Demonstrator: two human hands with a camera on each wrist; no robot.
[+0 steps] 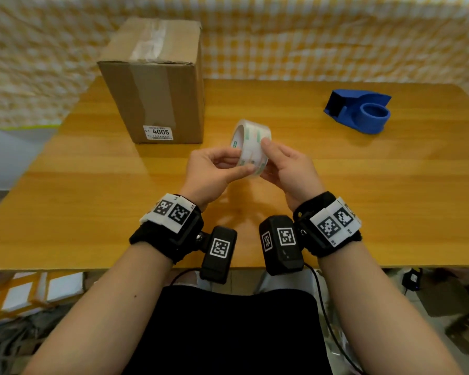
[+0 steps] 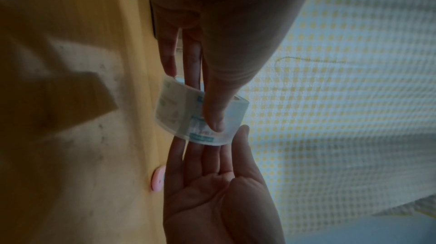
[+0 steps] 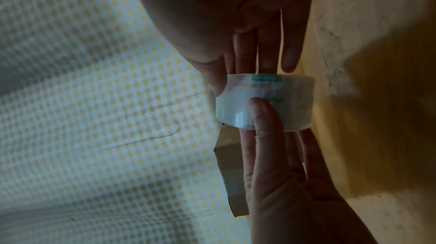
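The tape roll (image 1: 251,146) hangs just above the middle of the head view, over the wooden table (image 1: 92,185), pinched from both sides. The left hand (image 1: 210,173) has its thumb and curled fingertips on the near rim. The right hand (image 1: 289,169) lays its thumb on the outer face, with its fingers tucked underneath. A cardboard box (image 1: 157,82) stands at upper left, well apart from the blue tape dispenser (image 1: 359,110) at upper right. In the left wrist view the tape roll (image 2: 179,110) sits at the centre. The left hand (image 2: 224,33) comes down from the top, thumb pressed on the clear band and two fingers behind it, while the right hand (image 2: 219,197) rises from the bottom edge, fingertips touching the lower rim. In the right wrist view the tape roll (image 3: 295,102) is right of centre. The right hand (image 3: 235,14) clamps it from above, thumb on the left rim, and the left hand (image 3: 283,201) pushes its thumb onto the face from below. The cardboard box (image 3: 232,171) shows behind, low in the frame.
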